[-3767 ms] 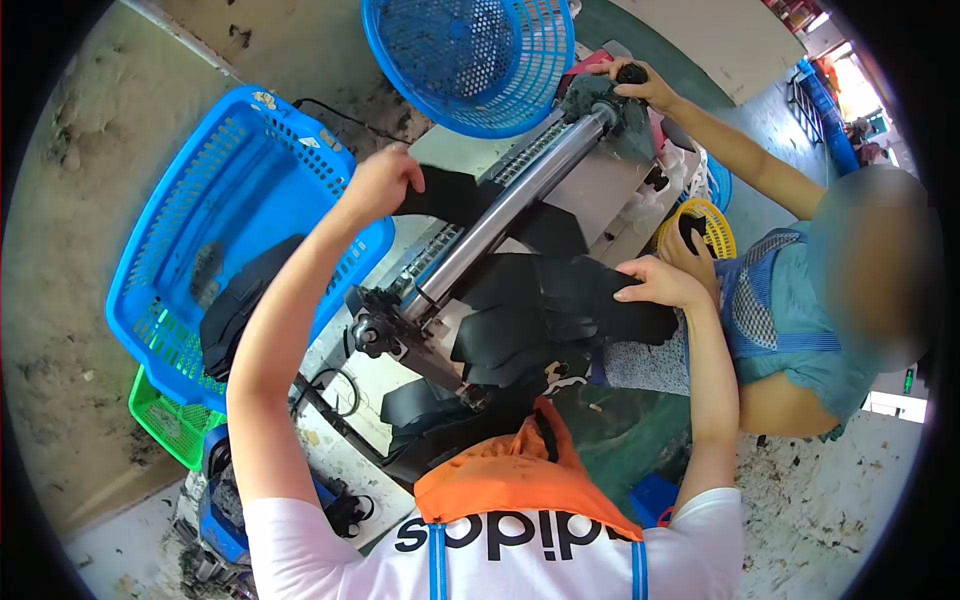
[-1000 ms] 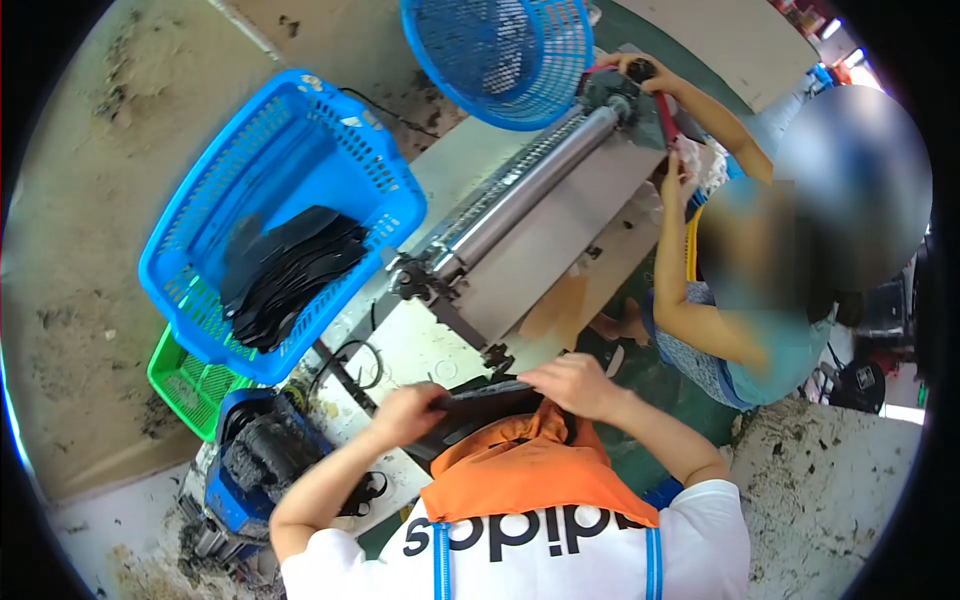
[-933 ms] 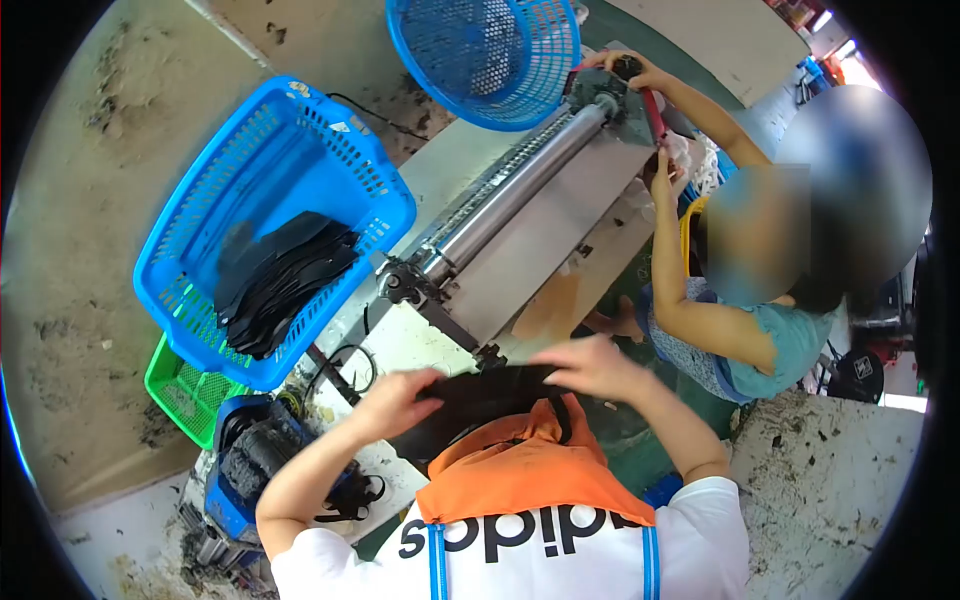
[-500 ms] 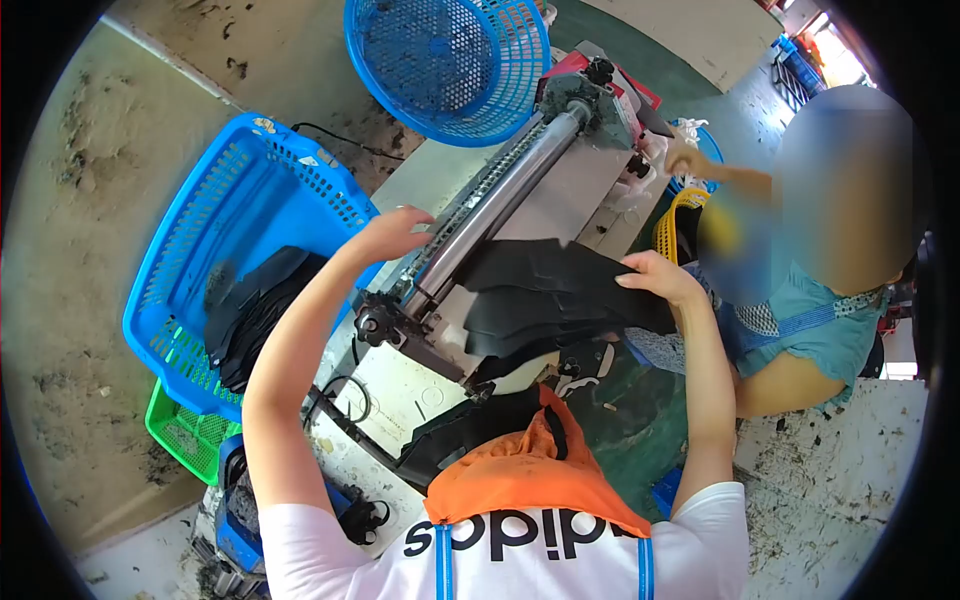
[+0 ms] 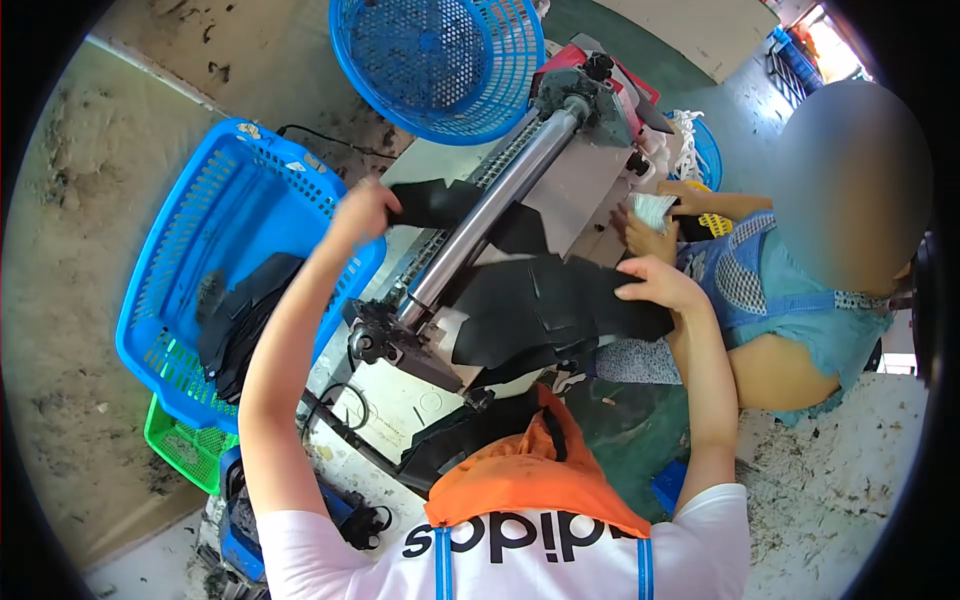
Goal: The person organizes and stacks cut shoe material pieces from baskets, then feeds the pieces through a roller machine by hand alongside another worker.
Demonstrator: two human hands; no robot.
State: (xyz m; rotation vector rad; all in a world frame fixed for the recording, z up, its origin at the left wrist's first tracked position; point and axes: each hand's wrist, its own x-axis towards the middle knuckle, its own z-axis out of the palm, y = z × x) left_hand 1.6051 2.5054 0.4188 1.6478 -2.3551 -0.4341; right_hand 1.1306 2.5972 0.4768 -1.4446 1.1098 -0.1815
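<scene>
My left hand [image 5: 364, 211] is closed on the end of a flat black piece [image 5: 432, 204], left of the machine's long metal roller [image 5: 498, 205]. More black sheet [image 5: 519, 231] shows on the right side of the roller, apparently the same piece running beneath it. My right hand [image 5: 660, 286] pinches the right edge of a fanned stack of black pieces [image 5: 545, 310], thumb on top. This stack lies over the machine's right side, its left edge close to the roller.
A blue basket [image 5: 172, 235] with black pieces [image 5: 250, 320] stands left, over a green basket [image 5: 190, 447]. A round blue basket [image 5: 440, 125] sits beyond the machine. At right, a person [image 5: 800, 340] holds a pale bundle [image 5: 652, 211] close to the machine.
My left hand has moved left and up from the roller and now grips a black piece there. My right hand stays at the stack. The co-worker's hands now meet at a pale bundle.
</scene>
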